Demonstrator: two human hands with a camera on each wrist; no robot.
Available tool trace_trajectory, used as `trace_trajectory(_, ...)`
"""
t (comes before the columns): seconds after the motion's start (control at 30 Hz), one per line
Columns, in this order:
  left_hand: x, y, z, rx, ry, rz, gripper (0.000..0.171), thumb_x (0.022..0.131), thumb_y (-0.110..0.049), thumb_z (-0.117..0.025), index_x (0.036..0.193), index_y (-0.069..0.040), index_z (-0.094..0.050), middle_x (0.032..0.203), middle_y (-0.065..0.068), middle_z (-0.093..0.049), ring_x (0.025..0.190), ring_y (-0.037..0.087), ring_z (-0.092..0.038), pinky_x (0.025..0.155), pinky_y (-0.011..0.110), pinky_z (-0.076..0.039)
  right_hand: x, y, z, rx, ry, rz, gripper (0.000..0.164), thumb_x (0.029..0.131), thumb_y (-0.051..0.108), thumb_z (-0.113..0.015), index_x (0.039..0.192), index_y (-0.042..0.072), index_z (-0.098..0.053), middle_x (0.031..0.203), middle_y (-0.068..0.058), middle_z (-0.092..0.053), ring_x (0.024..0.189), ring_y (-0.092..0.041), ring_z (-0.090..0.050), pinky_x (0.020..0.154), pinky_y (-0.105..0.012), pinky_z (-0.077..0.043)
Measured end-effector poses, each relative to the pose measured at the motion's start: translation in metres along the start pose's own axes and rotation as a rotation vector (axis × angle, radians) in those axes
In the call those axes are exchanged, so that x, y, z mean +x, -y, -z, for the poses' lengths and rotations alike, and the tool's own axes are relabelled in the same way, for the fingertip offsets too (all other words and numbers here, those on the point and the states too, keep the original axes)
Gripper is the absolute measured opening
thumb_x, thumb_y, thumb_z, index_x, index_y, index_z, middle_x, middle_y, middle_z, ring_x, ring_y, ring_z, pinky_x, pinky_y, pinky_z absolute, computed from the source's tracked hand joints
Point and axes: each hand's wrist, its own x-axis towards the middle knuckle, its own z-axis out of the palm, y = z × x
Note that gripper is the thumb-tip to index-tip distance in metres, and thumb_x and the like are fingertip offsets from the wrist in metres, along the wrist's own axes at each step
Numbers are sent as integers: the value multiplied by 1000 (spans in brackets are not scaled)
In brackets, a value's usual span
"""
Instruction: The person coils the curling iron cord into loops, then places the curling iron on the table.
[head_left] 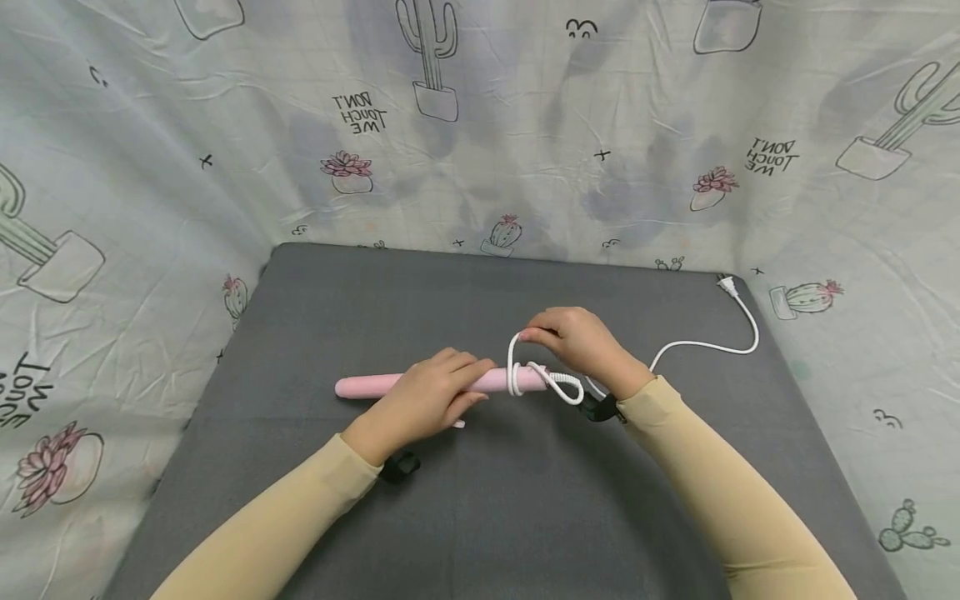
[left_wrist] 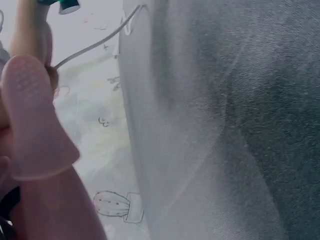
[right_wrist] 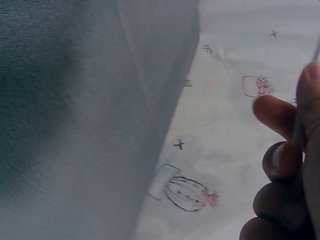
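Observation:
A slim pink hair iron lies crosswise over the grey table, its rounded tip to the left. My left hand holds it around the middle, hiding that part. The white cord wraps around the iron's right end and forms a loop beside it. Above that end, my right hand pinches the cord between thumb and fingers, pulling a stretch of it upward. The right wrist view shows the curled fingers at its right edge. A pale pink cover with raised dots fills the left wrist view's left side.
The cord's far stretch curves over the right side of the grey table, ending in a white plug near the back right corner. Cactus-printed cloth hangs behind and along both sides. Black wrist straps show below the cuffs.

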Motion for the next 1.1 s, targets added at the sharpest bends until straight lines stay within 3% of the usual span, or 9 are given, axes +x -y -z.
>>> trace_trajectory(0.23, 4, 3, 8, 1, -85, 59, 41, 93, -32, -66, 130, -16, -58, 113, -1, -62, 103, 18, -56, 78, 40, -51, -4, 8, -11, 75, 11, -81, 23, 98, 34, -58, 84, 21, -71, 70, 12, -59, 61, -9, -50, 58, -30, -42)
trace_trajectory(0.47, 6, 4, 11, -18, -121, 80, 40, 93, -31, -66, 129, -15, -58, 112, 0, -62, 105, 18, -56, 78, 42, -51, -9, 13, -26, 182, -6, -45, 10, 90, 1, -62, 89, 8, -70, 79, 1, -66, 65, -11, -52, 60, -30, -44)
trace_trajectory(0.63, 9, 5, 12, -46, -178, 125, 40, 92, -30, -67, 128, -15, -57, 109, -1, -62, 99, 18, -55, 73, 40, -51, -9, 15, -41, 114, 6, -100, 15, 98, 14, -56, 93, 6, -67, 82, -2, -67, 68, -10, -54, 63, -31, -46)
trace_trajectory(0.83, 15, 8, 14, -48, -240, 211, 40, 92, -28, -68, 128, -16, -56, 106, 0, -61, 90, 18, -52, 69, 37, -48, -8, 36, -50, 1, 33, -78, 13, 103, 18, -46, 110, 9, -53, 99, -7, -71, 85, -19, -67, 69, -40, -52)
trace_trajectory(1.1, 20, 15, 21, 20, -304, 314, 37, 92, -26, -67, 125, -10, -58, 102, 4, -61, 88, 22, -53, 70, 39, -47, -13, 56, -49, -8, 29, -127, 10, 103, 20, -47, 101, 11, -50, 82, -3, -67, 61, -13, -53, 56, -35, -46)
